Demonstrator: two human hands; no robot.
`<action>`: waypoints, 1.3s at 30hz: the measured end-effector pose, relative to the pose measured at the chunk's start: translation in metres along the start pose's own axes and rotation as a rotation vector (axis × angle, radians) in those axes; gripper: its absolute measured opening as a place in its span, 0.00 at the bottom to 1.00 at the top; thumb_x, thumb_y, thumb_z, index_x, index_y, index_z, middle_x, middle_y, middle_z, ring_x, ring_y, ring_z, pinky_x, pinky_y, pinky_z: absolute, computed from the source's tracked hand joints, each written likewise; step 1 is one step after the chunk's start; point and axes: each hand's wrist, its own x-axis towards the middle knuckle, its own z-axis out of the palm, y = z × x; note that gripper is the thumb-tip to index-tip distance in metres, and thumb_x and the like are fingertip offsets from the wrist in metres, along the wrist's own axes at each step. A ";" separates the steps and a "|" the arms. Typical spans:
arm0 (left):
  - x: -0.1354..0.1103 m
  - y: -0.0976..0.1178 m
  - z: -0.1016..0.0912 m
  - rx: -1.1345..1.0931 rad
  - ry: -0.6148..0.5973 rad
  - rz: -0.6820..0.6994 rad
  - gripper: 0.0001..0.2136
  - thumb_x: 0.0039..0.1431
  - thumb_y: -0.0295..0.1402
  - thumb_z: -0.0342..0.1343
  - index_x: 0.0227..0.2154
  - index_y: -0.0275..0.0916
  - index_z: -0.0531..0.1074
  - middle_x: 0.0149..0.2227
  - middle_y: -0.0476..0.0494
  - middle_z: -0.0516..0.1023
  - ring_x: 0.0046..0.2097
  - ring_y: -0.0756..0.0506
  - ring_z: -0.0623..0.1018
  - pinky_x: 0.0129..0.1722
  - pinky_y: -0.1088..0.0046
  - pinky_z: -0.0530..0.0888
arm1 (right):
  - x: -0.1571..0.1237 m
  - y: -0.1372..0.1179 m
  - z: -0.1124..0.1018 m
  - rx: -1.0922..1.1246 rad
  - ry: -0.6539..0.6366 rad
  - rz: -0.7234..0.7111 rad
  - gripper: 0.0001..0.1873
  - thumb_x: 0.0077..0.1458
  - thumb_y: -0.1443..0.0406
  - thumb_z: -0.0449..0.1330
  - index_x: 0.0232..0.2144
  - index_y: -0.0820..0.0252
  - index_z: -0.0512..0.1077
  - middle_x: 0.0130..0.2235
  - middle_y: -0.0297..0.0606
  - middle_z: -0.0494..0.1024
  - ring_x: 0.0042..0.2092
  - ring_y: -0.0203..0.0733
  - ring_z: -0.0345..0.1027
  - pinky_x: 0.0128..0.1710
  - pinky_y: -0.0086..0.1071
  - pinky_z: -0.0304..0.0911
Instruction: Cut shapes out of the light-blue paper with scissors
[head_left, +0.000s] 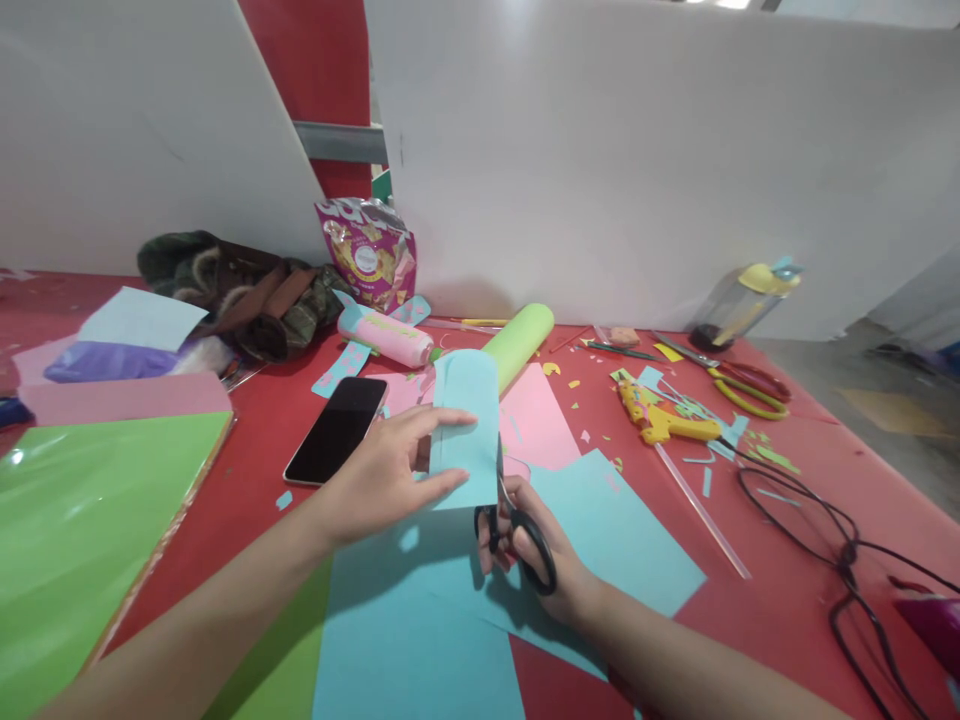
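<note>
Behind the red table (847,455) in the head view stand white boards (637,170); red surface shows between its right edge and one black cable (848,553). The left hand (397,455) has its fingers clamped on one blue paper piece (469,385), raised mid-table; the right hand (568,577) has its fingers wrapped around one pair of black-handled scissors (517,516) at the paper's right edge. One phone (336,432), one glue gun (667,425) lie around.

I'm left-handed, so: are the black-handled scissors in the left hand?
No, the right hand holds the black-handled scissors, while the left hand holds pale blue paper.
</note>
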 end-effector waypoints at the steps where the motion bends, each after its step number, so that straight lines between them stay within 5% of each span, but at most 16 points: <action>1: 0.000 0.000 0.000 0.002 -0.012 0.002 0.18 0.49 0.33 0.55 0.44 0.39 0.65 0.38 0.46 0.69 0.27 0.53 0.69 0.26 0.78 0.70 | 0.000 0.000 0.000 -0.001 0.006 0.000 0.23 0.46 0.48 0.56 0.35 0.57 0.58 0.27 0.30 0.65 0.23 0.30 0.59 0.21 0.26 0.45; 18: -0.002 -0.003 0.012 0.001 -0.014 0.033 0.24 0.49 0.33 0.55 0.51 0.38 0.59 0.48 0.39 0.66 0.52 0.40 0.65 0.47 0.63 0.67 | -0.001 0.001 -0.001 -0.077 0.031 -0.022 0.21 0.49 0.48 0.52 0.35 0.57 0.57 0.22 0.29 0.65 0.21 0.31 0.50 0.22 0.28 0.46; 28: -0.004 -0.005 0.015 -0.027 -0.005 0.058 0.24 0.50 0.33 0.55 0.52 0.38 0.58 0.48 0.40 0.66 0.52 0.40 0.65 0.51 0.60 0.62 | 0.000 -0.002 0.002 -0.109 0.078 -0.021 0.21 0.49 0.48 0.52 0.35 0.58 0.58 0.21 0.28 0.64 0.21 0.30 0.52 0.22 0.27 0.47; 39: -0.004 -0.008 0.020 -0.008 0.025 0.050 0.25 0.50 0.33 0.54 0.52 0.40 0.57 0.46 0.40 0.66 0.46 0.41 0.69 0.44 0.63 0.69 | 0.000 -0.009 0.008 -0.085 0.160 -0.006 0.23 0.45 0.48 0.57 0.34 0.57 0.56 0.22 0.26 0.62 0.21 0.30 0.55 0.22 0.27 0.50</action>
